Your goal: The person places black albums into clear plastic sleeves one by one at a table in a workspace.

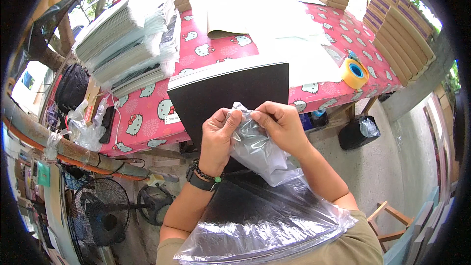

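Wrapped sheaf stacks (127, 39) crowd the left of the pink-clothed table (149, 127); a flat black slab (225, 86) overhangs its near edge. Before it, the left hand (218, 133), raised, and the right hand (280, 126), angled inward, pinch crumpled, glossy clear plastic (257, 142) thumb-to-finger. Patterned cloth surrounds a yellow tape roll (349, 77) farther right.

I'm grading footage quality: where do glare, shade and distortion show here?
Head view, glare: the white paper is nearly blown out, the plastic glints. Head view, shade: the fan sits in dimmer light. Head view, distortion: edges bow near the black rim.
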Demonstrator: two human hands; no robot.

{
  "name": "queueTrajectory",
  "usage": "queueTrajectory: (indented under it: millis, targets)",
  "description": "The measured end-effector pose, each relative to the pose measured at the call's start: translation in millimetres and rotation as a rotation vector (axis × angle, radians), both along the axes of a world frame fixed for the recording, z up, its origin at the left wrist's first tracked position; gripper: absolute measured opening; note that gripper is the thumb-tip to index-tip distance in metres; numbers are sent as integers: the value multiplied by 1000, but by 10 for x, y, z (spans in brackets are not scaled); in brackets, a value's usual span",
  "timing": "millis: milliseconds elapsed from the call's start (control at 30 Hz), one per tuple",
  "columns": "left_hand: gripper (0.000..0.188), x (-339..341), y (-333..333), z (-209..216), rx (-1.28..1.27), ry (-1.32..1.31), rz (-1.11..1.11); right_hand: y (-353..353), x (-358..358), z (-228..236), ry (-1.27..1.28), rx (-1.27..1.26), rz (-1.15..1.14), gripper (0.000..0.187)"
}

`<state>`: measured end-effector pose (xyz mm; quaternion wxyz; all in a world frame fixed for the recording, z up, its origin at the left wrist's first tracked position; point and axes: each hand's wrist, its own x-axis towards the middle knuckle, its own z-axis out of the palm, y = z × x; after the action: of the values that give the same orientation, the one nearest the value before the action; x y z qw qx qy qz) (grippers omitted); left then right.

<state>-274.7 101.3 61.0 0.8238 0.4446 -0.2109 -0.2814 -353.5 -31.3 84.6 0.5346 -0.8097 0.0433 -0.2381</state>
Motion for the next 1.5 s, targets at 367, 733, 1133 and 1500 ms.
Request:
queueTrajectory:
  millis: [367,733,1133,1500]
  targets:
    - [39,172,326,-184,-274,47,-569,-182,-12,-36,-320,1139,723,20]
    - [56,-232,281,410,178,-680,-71,158,-139,419,11,105,341,14]
    - [56,56,1015,-191,-551,379,-260,-202,-290,52,-405,607,1477,45]
    - [47,398,1141,60,-455,0,35,-574,-322,-356,-78,483,1247,35]
